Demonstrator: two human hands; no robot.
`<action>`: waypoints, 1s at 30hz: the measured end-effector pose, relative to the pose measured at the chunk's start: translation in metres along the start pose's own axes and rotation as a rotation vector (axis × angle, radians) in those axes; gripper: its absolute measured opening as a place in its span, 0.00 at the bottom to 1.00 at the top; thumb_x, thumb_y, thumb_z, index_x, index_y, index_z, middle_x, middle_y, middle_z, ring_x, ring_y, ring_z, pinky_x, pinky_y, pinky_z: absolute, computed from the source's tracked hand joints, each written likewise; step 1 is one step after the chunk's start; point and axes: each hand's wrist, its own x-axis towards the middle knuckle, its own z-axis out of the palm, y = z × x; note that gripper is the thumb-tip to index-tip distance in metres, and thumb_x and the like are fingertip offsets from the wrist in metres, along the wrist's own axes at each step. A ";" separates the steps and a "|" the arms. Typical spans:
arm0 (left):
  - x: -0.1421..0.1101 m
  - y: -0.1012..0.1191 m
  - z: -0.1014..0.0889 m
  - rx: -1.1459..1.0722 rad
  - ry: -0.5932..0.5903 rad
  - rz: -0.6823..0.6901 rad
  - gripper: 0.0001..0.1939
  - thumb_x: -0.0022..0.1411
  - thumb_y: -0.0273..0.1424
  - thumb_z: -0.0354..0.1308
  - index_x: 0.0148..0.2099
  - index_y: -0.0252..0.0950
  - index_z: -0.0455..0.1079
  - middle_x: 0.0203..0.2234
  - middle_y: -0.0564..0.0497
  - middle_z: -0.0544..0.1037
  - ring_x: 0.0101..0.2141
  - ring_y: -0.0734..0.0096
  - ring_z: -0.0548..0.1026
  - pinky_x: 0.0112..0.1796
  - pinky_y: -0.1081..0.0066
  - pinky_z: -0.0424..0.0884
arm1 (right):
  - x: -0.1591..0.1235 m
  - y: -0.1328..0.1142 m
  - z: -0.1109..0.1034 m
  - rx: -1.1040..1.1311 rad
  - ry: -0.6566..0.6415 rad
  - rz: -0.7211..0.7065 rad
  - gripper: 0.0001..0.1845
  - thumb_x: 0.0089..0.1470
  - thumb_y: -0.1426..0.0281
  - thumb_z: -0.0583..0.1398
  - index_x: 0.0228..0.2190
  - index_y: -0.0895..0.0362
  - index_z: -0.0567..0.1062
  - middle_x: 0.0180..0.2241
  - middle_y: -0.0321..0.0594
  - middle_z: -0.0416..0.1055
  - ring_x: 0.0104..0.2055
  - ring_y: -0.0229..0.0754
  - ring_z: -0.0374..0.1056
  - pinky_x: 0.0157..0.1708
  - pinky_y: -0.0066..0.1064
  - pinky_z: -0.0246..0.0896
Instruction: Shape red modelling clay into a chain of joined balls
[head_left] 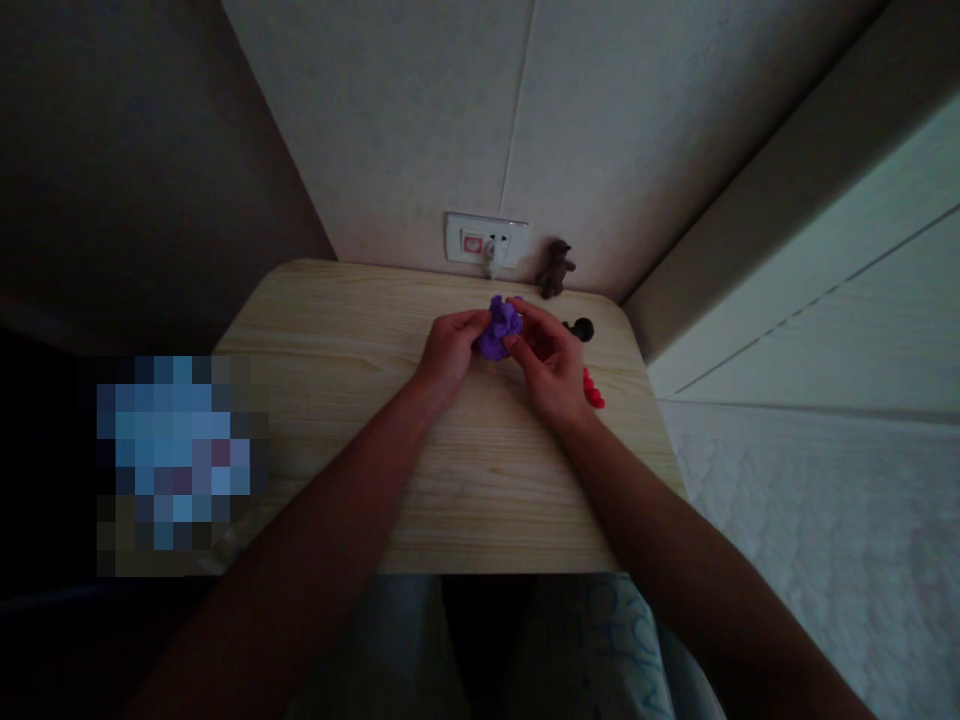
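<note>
Both hands hold a purple ruffled piece [498, 334] above the middle of the table; it looks like soft modelling clay, with petal-like folds on top. My left hand [448, 352] pinches its left side between thumb and fingers. On the opposite side, the thumb and fingers of my right hand [551, 365] close around it. Partly hidden behind the right hand lie a red knobbly strip [592, 390] and a small black piece with a round end [582, 329]. A brown bear-like figure [556, 268] stands upright near the wall.
The pale wooden table [337, 350] has rounded back corners and meets the wall. A wall socket [486, 242] with a white plug is just above its back edge. A blurred-out bluish patch [172, 440] covers the left edge. White quilted bedding [810, 520] lies to the right.
</note>
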 end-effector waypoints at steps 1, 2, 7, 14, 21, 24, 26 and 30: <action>0.000 -0.001 0.000 0.002 -0.014 -0.001 0.08 0.59 0.34 0.65 0.31 0.36 0.80 0.26 0.52 0.79 0.28 0.73 0.73 0.33 0.72 0.69 | 0.000 -0.001 0.000 -0.007 0.000 -0.016 0.24 0.62 0.52 0.64 0.55 0.48 0.76 0.53 0.44 0.79 0.53 0.48 0.77 0.56 0.48 0.75; 0.000 -0.002 0.000 0.006 -0.025 0.005 0.09 0.59 0.35 0.64 0.31 0.35 0.80 0.25 0.52 0.78 0.29 0.73 0.73 0.33 0.72 0.69 | -0.001 -0.001 0.000 -0.028 0.001 -0.026 0.23 0.62 0.53 0.63 0.55 0.48 0.77 0.54 0.44 0.78 0.54 0.48 0.77 0.56 0.48 0.75; -0.003 -0.002 0.001 0.021 -0.098 0.041 0.16 0.60 0.44 0.64 0.30 0.36 0.78 0.26 0.51 0.76 0.28 0.72 0.71 0.31 0.71 0.68 | -0.004 -0.001 0.002 -0.127 0.045 -0.021 0.21 0.64 0.59 0.62 0.56 0.48 0.77 0.56 0.45 0.75 0.55 0.48 0.75 0.54 0.46 0.77; -0.016 0.011 0.005 0.190 -0.298 0.045 0.18 0.56 0.44 0.70 0.40 0.35 0.80 0.27 0.52 0.75 0.28 0.73 0.70 0.30 0.71 0.65 | -0.003 -0.001 -0.002 -0.080 0.157 -0.029 0.17 0.61 0.63 0.63 0.51 0.48 0.76 0.67 0.46 0.62 0.58 0.48 0.72 0.47 0.39 0.77; -0.016 0.010 0.003 0.472 -0.317 0.170 0.16 0.57 0.44 0.69 0.37 0.35 0.81 0.33 0.50 0.75 0.35 0.71 0.73 0.35 0.71 0.71 | 0.001 0.011 -0.004 0.213 0.169 0.003 0.13 0.58 0.63 0.65 0.45 0.48 0.73 0.45 0.36 0.73 0.38 0.37 0.70 0.37 0.28 0.71; -0.015 0.003 0.004 0.524 -0.263 0.224 0.21 0.56 0.42 0.72 0.48 0.36 0.82 0.41 0.47 0.77 0.40 0.69 0.76 0.39 0.72 0.74 | 0.003 0.016 -0.005 0.200 0.229 0.014 0.16 0.58 0.65 0.63 0.48 0.47 0.73 0.44 0.36 0.71 0.39 0.37 0.68 0.37 0.27 0.69; -0.016 0.001 0.004 0.539 -0.238 0.281 0.26 0.57 0.42 0.71 0.55 0.36 0.79 0.46 0.45 0.77 0.43 0.68 0.77 0.41 0.71 0.76 | 0.004 0.017 -0.005 0.202 0.239 0.047 0.17 0.57 0.65 0.62 0.49 0.46 0.73 0.44 0.36 0.71 0.40 0.38 0.68 0.37 0.28 0.69; -0.018 0.004 0.004 0.725 -0.205 0.432 0.18 0.63 0.36 0.67 0.53 0.35 0.79 0.46 0.44 0.80 0.46 0.65 0.78 0.48 0.67 0.77 | 0.005 0.016 -0.006 0.281 0.224 0.142 0.15 0.53 0.69 0.61 0.44 0.48 0.73 0.40 0.35 0.70 0.38 0.39 0.67 0.34 0.28 0.69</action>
